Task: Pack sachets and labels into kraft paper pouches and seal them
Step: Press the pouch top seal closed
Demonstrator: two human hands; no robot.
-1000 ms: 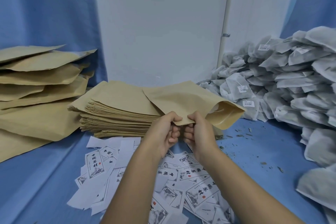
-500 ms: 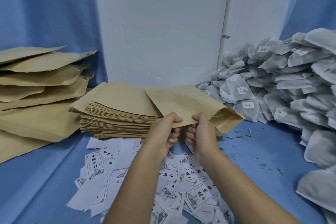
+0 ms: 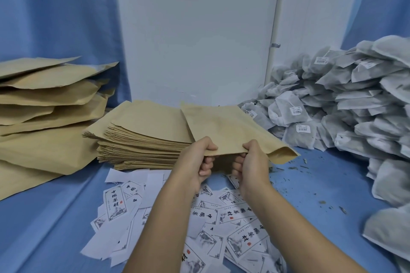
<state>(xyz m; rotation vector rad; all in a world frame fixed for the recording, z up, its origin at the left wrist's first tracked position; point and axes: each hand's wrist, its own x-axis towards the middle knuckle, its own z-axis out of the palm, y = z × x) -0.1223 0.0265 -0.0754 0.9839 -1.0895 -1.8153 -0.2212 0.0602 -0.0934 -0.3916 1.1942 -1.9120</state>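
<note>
1. Worktop (image 3: 321, 188), covered in blue. Bare strips lie near left, between the label scatter and the left pile, and near right, between the labels and the sachet heap. Its outer edges cannot be made out.
2. White wall panel (image 3: 195, 40), far centre, upright, flanked by blue curtains (image 3: 55, 17).
3. Heap of grey sachets (image 3: 355, 106), right side, running from the far wall to the near right corner; several carry small barcode tags.
4. Pile of bulky kraft pouches (image 3: 44, 117), far left, loosely overlapped, with edges overhanging toward the centre.
5. Stack of flat kraft paper pouches (image 3: 142, 135), centre, just beside the left pile; its near edge touches the labels.
6. Printed labels (image 3: 233, 217), scattered white slips, near centre, under both forearms.
7. Kraft paper pouch (image 3: 226, 128), the one in hand, raised above the worktop, between stack and sachets, tilted down to the right; its right end is rounded, not flat.
8. Left hand (image 3: 197, 159), gripping the pouch's near edge, thumb on top and fingers curled beneath.
9. Right hand (image 3: 250, 162), just beside the left, gripping the same edge likewise.
10. Loose herb crumbs (image 3: 297, 167), on the worktop right of the hands.
</note>
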